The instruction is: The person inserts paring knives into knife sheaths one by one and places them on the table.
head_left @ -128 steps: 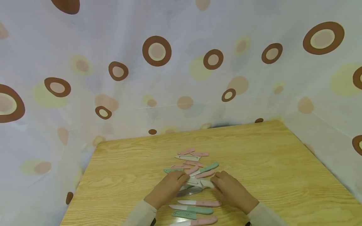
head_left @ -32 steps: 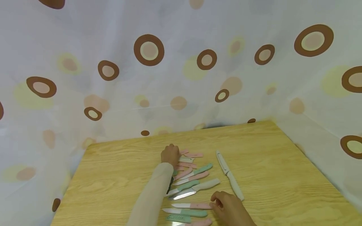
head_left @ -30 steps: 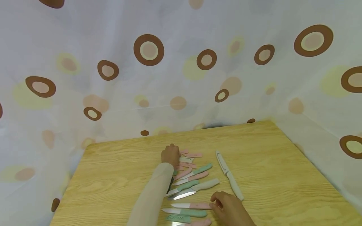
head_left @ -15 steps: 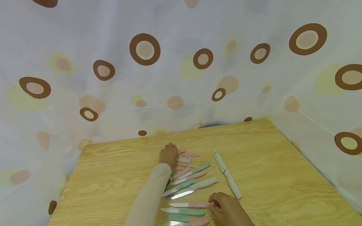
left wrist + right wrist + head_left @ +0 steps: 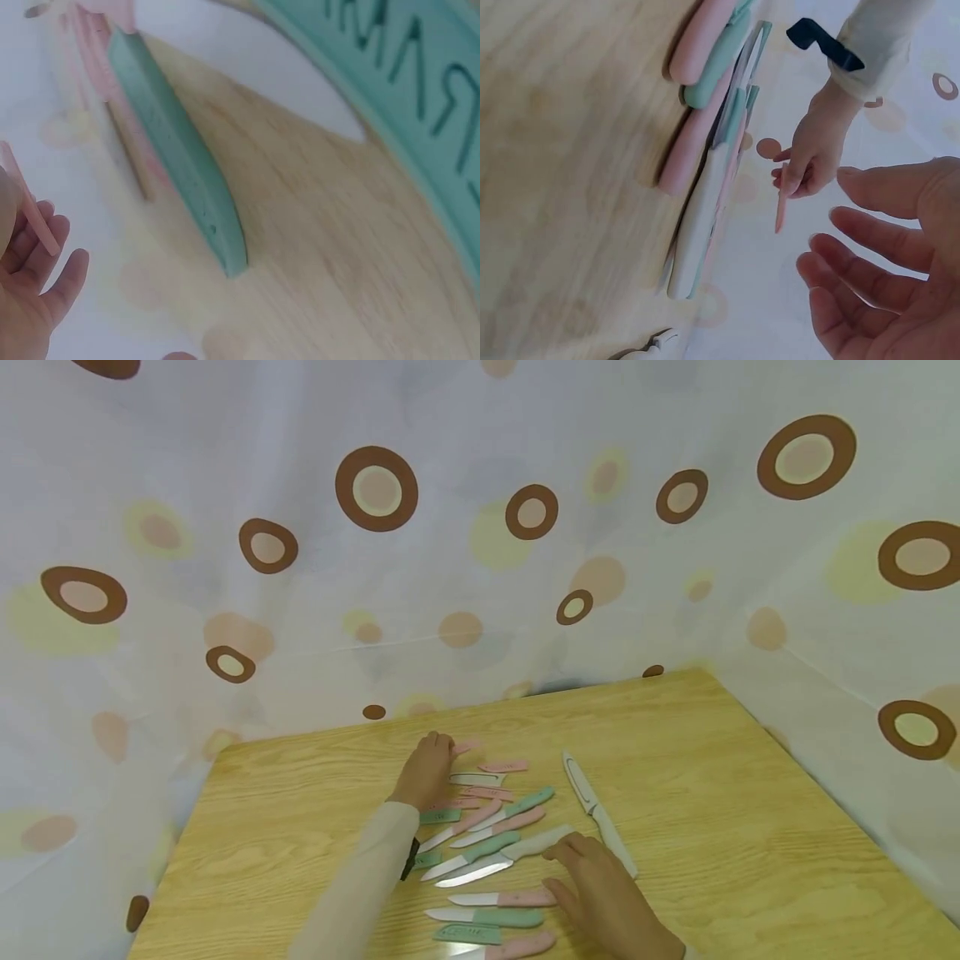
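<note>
My left hand (image 5: 423,772) pinches a pink knife sheath (image 5: 467,747) at the far end of the row. The right wrist view shows this sheath (image 5: 781,210) held between thumb and fingers, off the table. My right hand (image 5: 606,893) hovers over the near right side with loosely bent, spread fingers and nothing in them. Its fingertips are close to the off-white handle of a steel-bladed knife (image 5: 547,841) and to a pink-handled knife (image 5: 525,899). Right of the row lies an off-white knife in its sheath (image 5: 600,810).
Pink and green knives, such as a green-handled one (image 5: 495,845), overlap in the middle of the wooden table (image 5: 300,827). Beyond them lie an off-white sheath (image 5: 477,778) and another pink sheath (image 5: 504,767). A green sheath (image 5: 467,933) lies nearer. A spotted curtain (image 5: 450,568) surrounds the table.
The off-white knife, earlier between both hands, now lies sheathed at the right. My left hand went to the far sheaths and has lifted a pink one. My right hand has lately opened and risen slightly.
</note>
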Motion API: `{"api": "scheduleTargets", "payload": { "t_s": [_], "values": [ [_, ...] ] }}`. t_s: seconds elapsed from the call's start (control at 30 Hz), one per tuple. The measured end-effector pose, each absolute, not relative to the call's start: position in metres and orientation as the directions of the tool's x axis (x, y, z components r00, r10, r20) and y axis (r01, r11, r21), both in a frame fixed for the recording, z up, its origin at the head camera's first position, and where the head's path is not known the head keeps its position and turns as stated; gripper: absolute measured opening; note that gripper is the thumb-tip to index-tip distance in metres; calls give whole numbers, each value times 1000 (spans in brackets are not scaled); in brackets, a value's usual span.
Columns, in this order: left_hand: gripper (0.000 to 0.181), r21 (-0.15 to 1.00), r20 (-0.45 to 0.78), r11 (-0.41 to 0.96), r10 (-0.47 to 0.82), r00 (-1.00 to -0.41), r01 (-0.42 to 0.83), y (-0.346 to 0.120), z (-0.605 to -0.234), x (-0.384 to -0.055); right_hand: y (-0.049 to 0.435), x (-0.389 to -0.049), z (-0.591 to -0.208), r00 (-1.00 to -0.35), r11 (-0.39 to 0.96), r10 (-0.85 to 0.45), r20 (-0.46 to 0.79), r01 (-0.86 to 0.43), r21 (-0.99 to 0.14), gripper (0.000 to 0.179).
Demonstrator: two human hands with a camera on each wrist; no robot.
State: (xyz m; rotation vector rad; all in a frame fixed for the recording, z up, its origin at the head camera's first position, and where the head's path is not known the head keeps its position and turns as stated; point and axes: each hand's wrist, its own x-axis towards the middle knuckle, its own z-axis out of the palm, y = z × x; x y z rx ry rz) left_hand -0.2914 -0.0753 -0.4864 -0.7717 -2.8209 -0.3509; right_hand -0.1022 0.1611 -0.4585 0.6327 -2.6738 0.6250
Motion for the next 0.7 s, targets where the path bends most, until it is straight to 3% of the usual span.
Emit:
{"api": "scheduleTargets", "payload": {
  "t_s": [0.23,0.5,0.7],
  "values": [
    [19,368,375,761,403,-835,534,-94,-477,-271,157,-122,-457,-795,783,-340,503,-536,-317,25],
    [19,311,489,700,462,-740,643,-113,-474,-239,142,-154,-459,-788,814,-346,509,-522,-254,24],
    [19,297,519,711,441,-733,638,-127,-484,-210,127,-175,-461,-805,798,-395,443,-540,-268,19]
  ]
}}
